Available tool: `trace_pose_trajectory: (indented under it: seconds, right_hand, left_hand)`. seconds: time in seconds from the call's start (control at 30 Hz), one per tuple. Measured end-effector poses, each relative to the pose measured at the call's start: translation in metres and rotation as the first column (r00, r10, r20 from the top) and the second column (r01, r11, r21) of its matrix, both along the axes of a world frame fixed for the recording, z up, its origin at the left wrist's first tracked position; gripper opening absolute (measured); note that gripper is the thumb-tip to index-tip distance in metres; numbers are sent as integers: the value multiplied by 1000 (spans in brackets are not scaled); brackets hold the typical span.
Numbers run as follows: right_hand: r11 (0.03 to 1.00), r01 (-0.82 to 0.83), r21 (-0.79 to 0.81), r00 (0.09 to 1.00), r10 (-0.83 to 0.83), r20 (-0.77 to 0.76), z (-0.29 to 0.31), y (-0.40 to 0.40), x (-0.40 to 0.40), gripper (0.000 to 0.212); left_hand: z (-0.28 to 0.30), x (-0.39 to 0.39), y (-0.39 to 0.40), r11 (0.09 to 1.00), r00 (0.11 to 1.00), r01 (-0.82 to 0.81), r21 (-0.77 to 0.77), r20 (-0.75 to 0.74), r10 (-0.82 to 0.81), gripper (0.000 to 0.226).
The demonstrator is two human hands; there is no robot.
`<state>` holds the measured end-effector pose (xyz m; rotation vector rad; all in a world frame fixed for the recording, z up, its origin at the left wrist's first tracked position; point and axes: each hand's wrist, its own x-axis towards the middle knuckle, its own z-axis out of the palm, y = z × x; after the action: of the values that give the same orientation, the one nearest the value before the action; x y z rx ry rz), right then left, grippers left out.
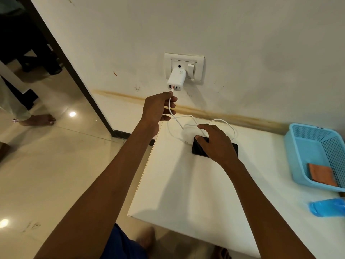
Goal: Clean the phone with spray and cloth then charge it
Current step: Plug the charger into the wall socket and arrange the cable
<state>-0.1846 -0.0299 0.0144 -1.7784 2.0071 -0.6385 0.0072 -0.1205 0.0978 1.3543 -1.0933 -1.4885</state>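
Item: our left hand (158,107) is pinching the thin white charging cable (188,121) just below the white wall charger (176,79); our right hand (214,143), fingers spread, is pressing the flat black phone (198,149).

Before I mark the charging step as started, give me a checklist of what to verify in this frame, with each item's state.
1. Charger adapter seated in wall socket: ok.
2. White cable plugged into adapter: ok; left hand pinches it just below the port.
3. Phone flat on white table: ok; right hand rests on it.
4. Cable's other end in phone: cannot tell.
5. Socket switch on: cannot tell.
6. Phone screen lit: not ok, dark.
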Motion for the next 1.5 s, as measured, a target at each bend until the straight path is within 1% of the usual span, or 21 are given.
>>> trace_pose_trajectory:
  seconds: [0.57,0.67,0.73,0.8,0.83,0.9,0.97,1.03,1.1,1.13,1.17,1.2,1.27,1.33,1.37,1.4,1.43,1.5]
  right_hand:
    - [1000,-4,-2,1000,4,-5,-3,-2,-1,39]
    - [1000,-3,-2,1000,3,-3,-2,-1,-1,40]
    - [1000,1,-9,1000,-1,-2,-2,0,-3,40]
    - [1000,7,-14,1000,-7,-6,-1,3,-5,41]
    - [1000,12,-17,1000,-12,-9,0,4,-7,41]
    - [999,30,-22,1000,-30,-7,0,9,-10,41]
    - [999,49,-14,999,-49,-10,1,15,-16,41]
    - [998,69,-4,997,-69,-16,0,22,-26,42]
    - [995,95,25,995,-94,-33,-1,29,-38,44]
    - [992,109,56,993,-106,-50,-2,32,-45,47]
    - [988,123,93,991,-117,-68,-3,35,-51,52]
    - [981,138,133,988,-128,-84,-5,38,-58,58]
    - [962,166,218,983,-142,-119,-9,43,-71,74]
    - [936,189,297,976,-147,-159,-14,48,-81,90]
    - [923,200,329,973,-148,-176,-16,50,-86,97]
    - [912,210,352,970,-151,-189,-19,52,-90,102]
    - [903,220,369,968,-155,-197,-22,53,-94,106]
    - [892,223,394,966,-147,-214,-26,53,-99,109]
  left_hand:
    - [-2,1,-1,1000,1000,-1,-19,0,1,25]
    - [-4,3,-1,999,1000,25,-20,16,-25,27]
    - [-4,6,0,999,998,48,-8,37,-47,33]
    - [-8,8,2,999,998,47,15,50,-47,45]
    - [-10,10,4,999,999,32,26,42,-33,50]
    - [-15,17,9,999,999,-14,45,31,12,51]
    - [-22,25,17,998,996,-40,56,76,36,46]
    - [-31,34,27,999,981,-21,44,191,12,35]
    - [-43,38,38,998,961,55,32,269,-62,22]
    - [-51,38,43,992,940,122,24,317,-123,18]
    - [-58,38,46,978,892,206,13,408,-193,16]
    - [-67,35,49,954,807,301,8,530,-259,19]
    - [-82,26,51,890,584,454,33,744,-325,35]
    - [-95,16,52,826,363,559,69,876,-318,62]
    - [-100,11,52,797,255,598,82,924,-286,73]
    - [-106,7,51,778,167,621,97,953,-252,82]
    - [-112,2,50,771,108,627,109,968,-224,87]
    - [-118,-3,47,793,45,603,93,988,-150,90]
